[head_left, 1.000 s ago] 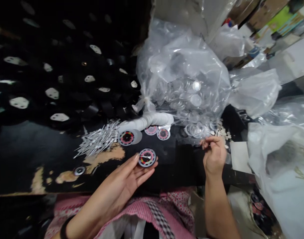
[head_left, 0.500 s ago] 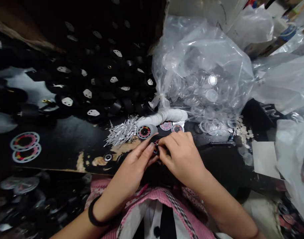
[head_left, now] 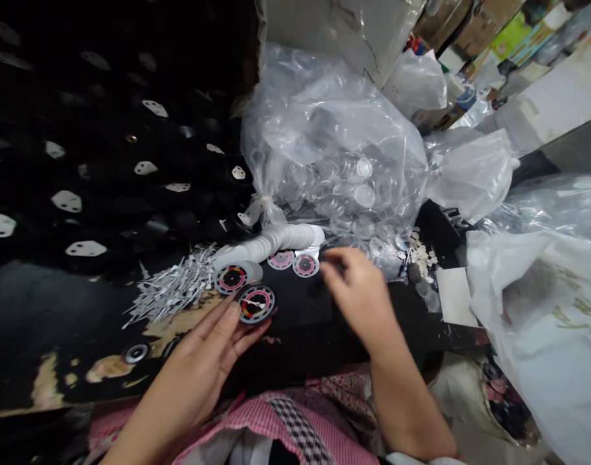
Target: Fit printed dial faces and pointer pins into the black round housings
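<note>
Between your left fingers (head_left: 229, 318) and right fingers (head_left: 333, 279): bare black tabletop (head_left: 302, 310), passable. Beyond right fingers: bulging plastic bag (head_left: 319, 123) blocks you.

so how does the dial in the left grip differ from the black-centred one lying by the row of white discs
The held dial has a white needle across its face; the loose dial has none. The held dial is in the left grip; the loose dial lies by the row of white discs. Both are round, with dark centres, red markings and grey outer rings.
</note>
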Available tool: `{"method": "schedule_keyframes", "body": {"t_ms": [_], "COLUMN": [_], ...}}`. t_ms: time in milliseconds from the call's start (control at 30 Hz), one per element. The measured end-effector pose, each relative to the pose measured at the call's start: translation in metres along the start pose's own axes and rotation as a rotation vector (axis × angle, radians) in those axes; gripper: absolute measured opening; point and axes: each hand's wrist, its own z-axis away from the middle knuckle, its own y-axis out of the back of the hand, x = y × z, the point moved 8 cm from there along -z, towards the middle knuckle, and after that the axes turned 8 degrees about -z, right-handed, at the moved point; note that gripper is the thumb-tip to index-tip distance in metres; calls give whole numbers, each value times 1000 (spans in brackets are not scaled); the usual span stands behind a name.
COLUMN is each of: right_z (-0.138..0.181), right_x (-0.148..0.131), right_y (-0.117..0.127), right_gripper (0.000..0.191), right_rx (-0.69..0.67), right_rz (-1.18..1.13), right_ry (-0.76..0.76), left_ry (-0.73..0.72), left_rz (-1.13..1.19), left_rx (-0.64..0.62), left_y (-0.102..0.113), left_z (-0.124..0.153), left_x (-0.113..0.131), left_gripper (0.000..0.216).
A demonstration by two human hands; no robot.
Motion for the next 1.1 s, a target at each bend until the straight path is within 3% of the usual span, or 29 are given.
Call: {"method": "schedule_keyframes", "body": {"t_ms": [100,200,367,467,533,600,733,967,1033,1100], "right_z": [-13,-22,-18,-3,7,17,24,16,11,7], "right_x": [40,52,35,11,-9,-32,-56,-44,-42,-41], "right_y": [19,13,6,1,-14,-31,-44,-59,-61,-62], "right_gripper": [39,40,33,30,32,33,33,31,26,33], "right_rx": [17,-76,-23,40,-39,-132,-107,-233,-210,-148], "right_rz": [352,449,311,-107,-445,-606,-584,-446,-427,-361], "right_ry": [-194,-216,-105,13,78,164,299,218,194,155], "left_ry": [21,70,95,152,197,199,77,-21,-56,-105], "left_rz": [27,35,94,165,193,193,169,45,-40,-161], "left_rx": [-19,-87,-92,-62,-53,-65,-111,-150,-161,-170], "left_y": [-4,-14,-16,-14,-14,-15,-17,-21,-22,-23], "left_z": [-1,0,2,4,5,7,10,5,3,2], "left_x": [-2,-6,-4,-1,0,3,13,8,6,8], "left_gripper": [37,39,30,21,20,22,28,33,39,45]}}
